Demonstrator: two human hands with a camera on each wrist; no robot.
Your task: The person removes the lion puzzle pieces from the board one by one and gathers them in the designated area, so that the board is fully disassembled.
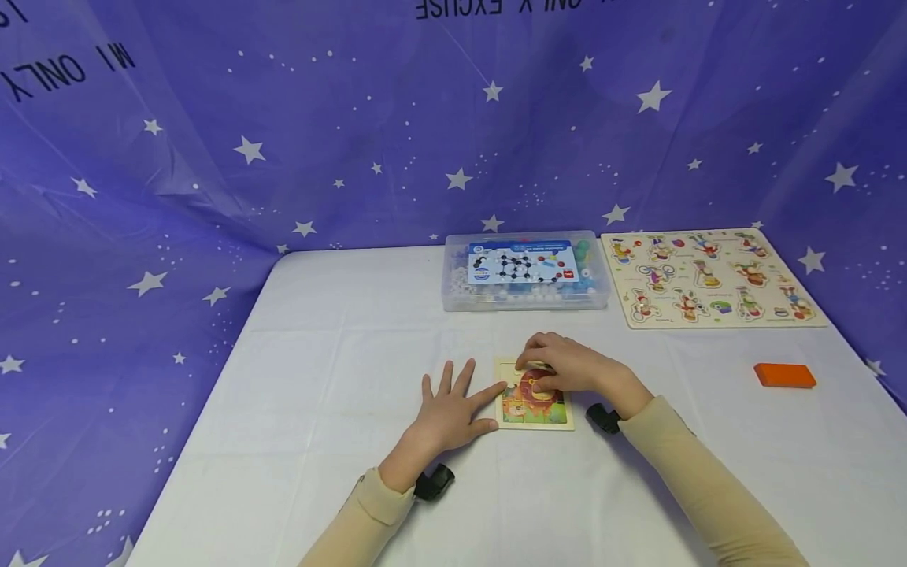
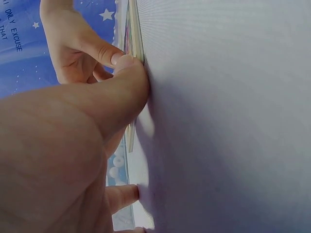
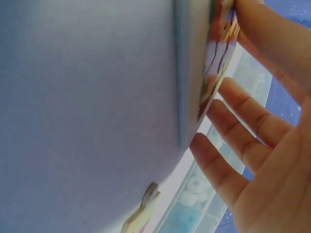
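Note:
A small jigsaw puzzle (image 1: pixel 516 416) in a pale wooden frame, with a red and orange animal picture, lies flat on the white table. My left hand (image 1: pixel 445 417) rests beside it with fingers spread, and its index finger and thumb touch the left edge. In the left wrist view, the left thumb (image 2: pixel 127 80) lies against the frame's side. Over the puzzle's upper right part is my right hand (image 1: pixel 567 364), its thumb and fingertips on the picture and far border. The right wrist view shows its fingers (image 3: pixel 252 116) apart and slightly bent; no lifted piece is visible.
A clear plastic case (image 1: pixel 453 295) of molecular model parts stands behind the puzzle. Right of it lies a wooden board (image 1: pixel 726 319) with several figure pieces. An orange block (image 1: pixel 785 376) sits at the right. A purple star-patterned cloth (image 1: pixel 397 142) hangs behind the table.

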